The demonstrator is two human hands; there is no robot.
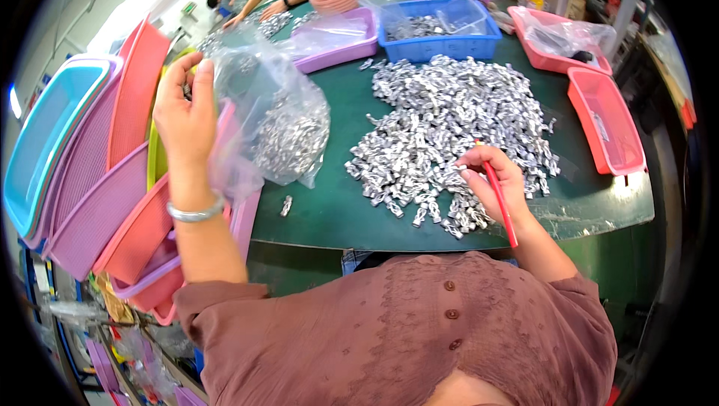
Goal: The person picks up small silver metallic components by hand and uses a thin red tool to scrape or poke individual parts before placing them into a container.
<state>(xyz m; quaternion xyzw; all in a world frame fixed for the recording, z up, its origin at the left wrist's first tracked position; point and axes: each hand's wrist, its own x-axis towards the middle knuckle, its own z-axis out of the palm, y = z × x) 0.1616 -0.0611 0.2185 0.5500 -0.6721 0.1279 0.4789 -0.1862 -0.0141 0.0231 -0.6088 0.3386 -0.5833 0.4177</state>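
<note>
Your right hand [511, 189] is at the near right edge of the pile of silver metal fittings [449, 121], its fingers bent around a slim red pen [504, 211] that slants toward you. Its thumb and forefinger come close together over the fittings; a small pale bit shows at their tips, too small to make out. Your left hand [186, 117] is raised on the left, fingers half curled and thumb up, beside the clear plastic bag [292, 136] of similar fittings; you cannot tell from this view whether it grips anything. One loose fitting [286, 206] lies on the green table [329, 219], just nearer than the bag. Beyond the pile sits a blue bin [442, 50]; to its right is a coral-red tray [614, 136]. Nested plastic trays [123, 189] lean at far left.
</note>
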